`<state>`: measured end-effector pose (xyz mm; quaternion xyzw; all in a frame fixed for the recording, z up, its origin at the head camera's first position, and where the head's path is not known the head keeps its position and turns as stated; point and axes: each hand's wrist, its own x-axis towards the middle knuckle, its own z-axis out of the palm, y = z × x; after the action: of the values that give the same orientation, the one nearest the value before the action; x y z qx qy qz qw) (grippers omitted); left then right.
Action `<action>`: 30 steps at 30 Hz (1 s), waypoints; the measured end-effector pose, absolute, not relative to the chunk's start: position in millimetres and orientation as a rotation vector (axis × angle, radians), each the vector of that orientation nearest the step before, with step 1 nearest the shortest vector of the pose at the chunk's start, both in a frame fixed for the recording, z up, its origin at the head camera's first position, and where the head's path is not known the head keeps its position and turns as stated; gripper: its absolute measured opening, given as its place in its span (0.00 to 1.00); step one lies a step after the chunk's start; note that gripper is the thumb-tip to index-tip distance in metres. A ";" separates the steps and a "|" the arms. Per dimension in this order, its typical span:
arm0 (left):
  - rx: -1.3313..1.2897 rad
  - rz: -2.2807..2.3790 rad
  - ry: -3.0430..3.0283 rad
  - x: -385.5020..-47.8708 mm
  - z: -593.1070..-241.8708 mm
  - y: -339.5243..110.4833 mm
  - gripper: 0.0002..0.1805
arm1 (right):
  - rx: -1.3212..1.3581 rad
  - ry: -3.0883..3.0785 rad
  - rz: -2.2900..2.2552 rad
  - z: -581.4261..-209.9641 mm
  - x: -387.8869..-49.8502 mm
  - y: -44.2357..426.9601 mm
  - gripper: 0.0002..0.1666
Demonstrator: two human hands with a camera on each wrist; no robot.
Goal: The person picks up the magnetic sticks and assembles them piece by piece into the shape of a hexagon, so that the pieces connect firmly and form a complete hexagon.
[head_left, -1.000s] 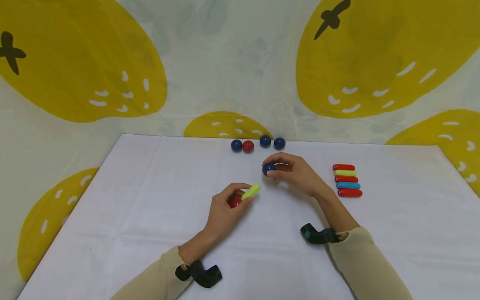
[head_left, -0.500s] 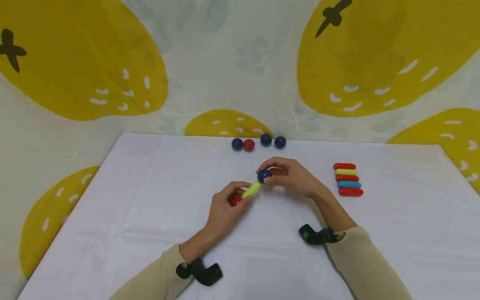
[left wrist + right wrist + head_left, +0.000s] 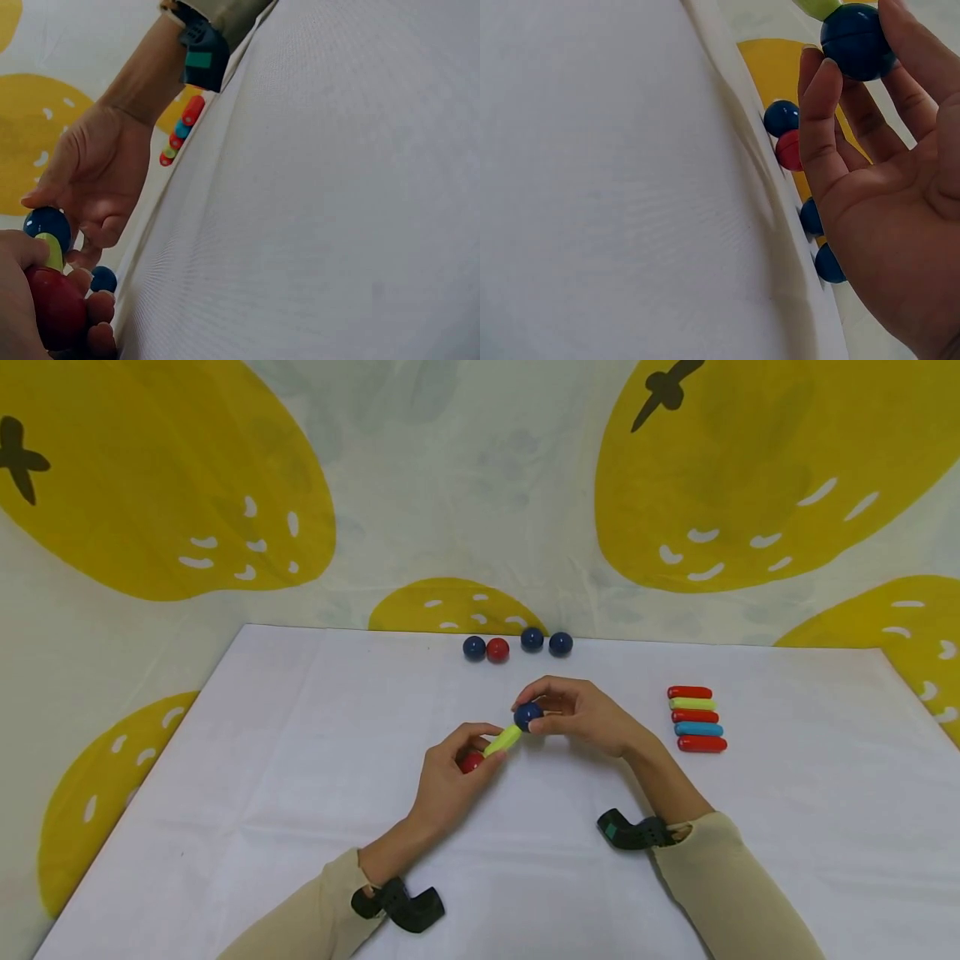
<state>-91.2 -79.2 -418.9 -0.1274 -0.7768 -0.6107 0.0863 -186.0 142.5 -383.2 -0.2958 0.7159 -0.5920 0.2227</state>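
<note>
My left hand point(image 3: 452, 771) grips a yellow-green rod point(image 3: 502, 741) with a red ball point(image 3: 471, 762) at its lower end. The fingers partly cover the red ball; the left wrist view shows the red ball point(image 3: 57, 306) close up, against the rod. My right hand point(image 3: 588, 714) pinches a dark blue ball point(image 3: 528, 717) between thumb and fingers. That blue ball point(image 3: 858, 42) touches the rod's upper end in all the views. Both hands are over the middle of the white table.
Along the table's back edge lie a blue ball point(image 3: 474, 648), a red ball point(image 3: 498, 650) beside it, and two more blue balls. To the right, several rods lie stacked in a column: red, yellow-green point(image 3: 692, 703) and blue point(image 3: 697, 728). A patterned cloth point(image 3: 480, 485) hangs behind the white table point(image 3: 300, 735).
My right hand has moved down and left, bringing the blue ball from apart to touching the rod's end. The left hand stays nearly still.
</note>
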 end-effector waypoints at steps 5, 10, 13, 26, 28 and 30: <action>-0.349 -1.878 -2.288 -90.1 -417.8 -78.3 0.14 | -0.826 1.948 -1.615 -383.4 -186.6 145.6 0.18; -0.331 -1.914 -2.268 -90.1 -418.0 -78.2 0.13 | -0.796 1.922 -1.619 -382.6 -186.3 145.3 0.22; -0.332 -1.910 -2.260 -90.5 -418.4 -78.2 0.12 | -0.756 1.940 -1.618 -381.3 -185.7 144.4 0.22; -0.338 -1.878 -2.273 -90.6 -418.5 -79.0 0.12 | -0.759 1.968 -1.575 -379.9 -186.2 144.7 0.19; -0.339 -1.880 -2.276 -90.6 -418.7 -79.2 0.12 | -0.765 1.975 -1.573 -379.6 -186.5 144.8 0.19; -0.340 -1.879 -2.278 -90.6 -418.7 -79.3 0.12 | -0.772 1.981 -1.570 -379.1 -186.7 144.9 0.19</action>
<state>-90.6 -79.3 -418.7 -0.1140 -0.7635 -0.6300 0.0845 -186.7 144.9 -379.1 -0.2830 0.7265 -0.5755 0.2467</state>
